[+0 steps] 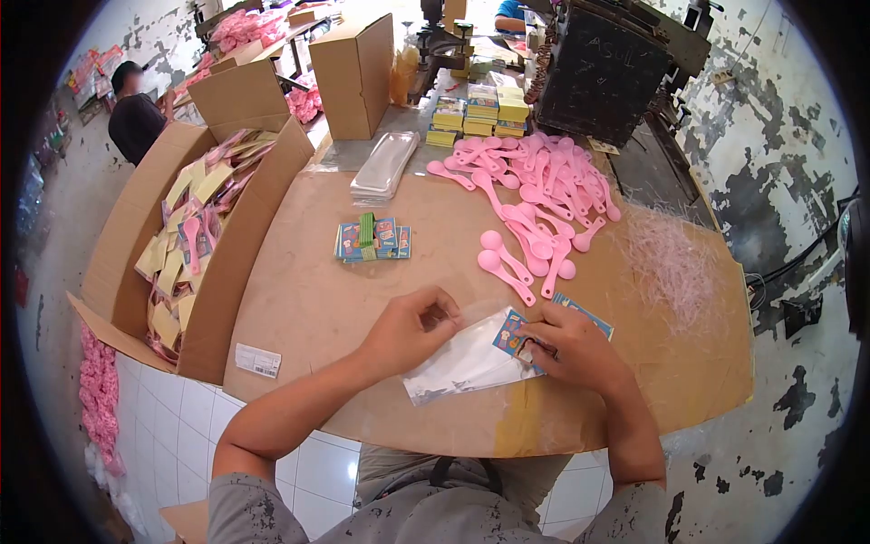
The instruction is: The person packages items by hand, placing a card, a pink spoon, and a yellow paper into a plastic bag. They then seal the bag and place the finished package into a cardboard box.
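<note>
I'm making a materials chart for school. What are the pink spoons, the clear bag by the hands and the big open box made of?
Spoons: probably plastic, smooth and slightly shiny, in one even pink.
Bag: likely thin plastic film, glossy; it looks partly see-through, with bright glints.
Box: looks like cardboard, matte brown, with stiff folded flaps.

The person wears a grey shirt (408, 517) whose short sleeves (254, 512) carry irregular black speckles and end above the elbows. Below it show paler grey-beige trousers (376, 476), with a dark, curved strap or cord (441, 470) at the waist. Forearms, left hand (412, 331) and right hand (575, 346) are bare, fingers slim.
</note>
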A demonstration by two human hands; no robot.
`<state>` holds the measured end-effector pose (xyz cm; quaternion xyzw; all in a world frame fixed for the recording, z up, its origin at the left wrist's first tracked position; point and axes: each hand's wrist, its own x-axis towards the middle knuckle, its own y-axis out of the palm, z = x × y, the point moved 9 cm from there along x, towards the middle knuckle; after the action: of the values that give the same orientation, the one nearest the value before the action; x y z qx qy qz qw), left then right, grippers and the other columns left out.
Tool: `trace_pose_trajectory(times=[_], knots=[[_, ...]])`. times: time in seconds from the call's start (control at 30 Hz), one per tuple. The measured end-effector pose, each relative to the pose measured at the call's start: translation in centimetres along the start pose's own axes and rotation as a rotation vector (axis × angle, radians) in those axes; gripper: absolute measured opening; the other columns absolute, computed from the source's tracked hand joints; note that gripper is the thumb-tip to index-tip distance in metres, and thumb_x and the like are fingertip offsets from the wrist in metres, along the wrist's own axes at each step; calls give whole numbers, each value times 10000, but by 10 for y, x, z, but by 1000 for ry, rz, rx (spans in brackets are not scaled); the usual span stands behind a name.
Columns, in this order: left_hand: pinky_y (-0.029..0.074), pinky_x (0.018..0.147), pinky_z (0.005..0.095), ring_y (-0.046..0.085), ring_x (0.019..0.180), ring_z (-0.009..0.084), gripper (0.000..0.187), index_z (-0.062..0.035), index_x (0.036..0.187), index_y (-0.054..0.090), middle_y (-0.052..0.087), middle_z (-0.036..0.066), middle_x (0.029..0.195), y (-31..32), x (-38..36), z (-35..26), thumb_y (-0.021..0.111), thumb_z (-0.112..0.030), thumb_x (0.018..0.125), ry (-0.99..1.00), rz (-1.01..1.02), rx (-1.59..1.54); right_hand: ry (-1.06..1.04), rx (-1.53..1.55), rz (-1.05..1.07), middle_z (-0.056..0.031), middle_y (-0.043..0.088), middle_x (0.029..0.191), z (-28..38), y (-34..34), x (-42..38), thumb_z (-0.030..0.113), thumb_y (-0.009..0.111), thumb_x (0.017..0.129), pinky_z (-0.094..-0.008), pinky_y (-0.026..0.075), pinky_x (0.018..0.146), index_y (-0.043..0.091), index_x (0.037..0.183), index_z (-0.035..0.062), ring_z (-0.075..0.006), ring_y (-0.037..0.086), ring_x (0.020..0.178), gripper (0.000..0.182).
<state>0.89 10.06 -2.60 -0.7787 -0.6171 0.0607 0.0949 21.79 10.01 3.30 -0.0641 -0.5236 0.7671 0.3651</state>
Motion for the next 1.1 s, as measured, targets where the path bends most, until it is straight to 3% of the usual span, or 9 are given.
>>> trace_pose_trajectory(times=[0.07,0.13,0.33,0.43,0.53,0.73,0.83,0.97,1.1], knots=[[575,788,307,730,889,174,195,-11,1171,602,749,116,1011,-3,5,12,636,8,981,45,-5,-416,-27,-47,0,-129,686,1037,5,-2,0,5,738,848,-376,549,813,748,1126,63,-309,688,928,284],[584,830,310,742,928,196,274,-2,1252,551,759,139,1039,-6,4,2,631,21,991,13,19,-466,-14,5,3,-130,696,1058,4,-3,-2,-3,728,850,-380,551,806,739,1172,63,-303,695,956,329],[584,848,291,740,928,156,384,3,1347,524,774,148,1035,6,-1,-10,690,-30,1003,-81,90,-469,388,440,-246,-96,713,1014,-25,-9,-10,38,736,919,-282,548,732,672,1314,33,-118,667,855,400],[575,853,278,738,942,133,402,7,1363,528,785,142,1030,11,-3,-9,702,-49,1005,-67,102,-429,377,632,-370,-68,702,969,-36,-13,-11,42,740,932,-256,531,754,670,1324,33,-85,643,869,398],[578,862,281,743,949,146,444,21,1398,516,786,148,1044,15,-3,-7,706,-46,1002,-87,116,-415,359,699,-413,-69,699,971,-34,-12,-11,22,732,927,-270,524,748,689,1309,42,-107,651,857,384],[576,848,283,742,967,128,501,-8,1467,499,792,130,1045,26,-9,-12,700,-74,1013,-45,185,-308,22,385,-184,-74,703,985,0,-10,8,0,726,912,-298,525,748,721,1284,73,-166,669,860,379],[577,862,288,742,976,131,513,-23,1478,500,793,129,1040,33,-14,-20,706,-96,1013,4,217,-171,-9,354,-60,-87,714,1006,6,5,10,20,746,913,-302,523,728,708,1307,68,-161,665,842,398],[580,880,297,742,986,146,513,-20,1473,505,787,137,1057,39,-19,-24,712,-119,1013,55,259,-40,279,539,-213,-101,728,1042,6,9,9,53,771,914,-287,532,740,706,1277,46,-155,676,841,369],[578,898,297,727,1019,147,493,-16,1473,500,767,149,1108,30,-15,-14,686,-80,1022,61,139,-251,407,704,-291,-106,734,1080,-14,14,2,82,767,927,-305,543,785,707,1204,11,-182,693,899,293]])
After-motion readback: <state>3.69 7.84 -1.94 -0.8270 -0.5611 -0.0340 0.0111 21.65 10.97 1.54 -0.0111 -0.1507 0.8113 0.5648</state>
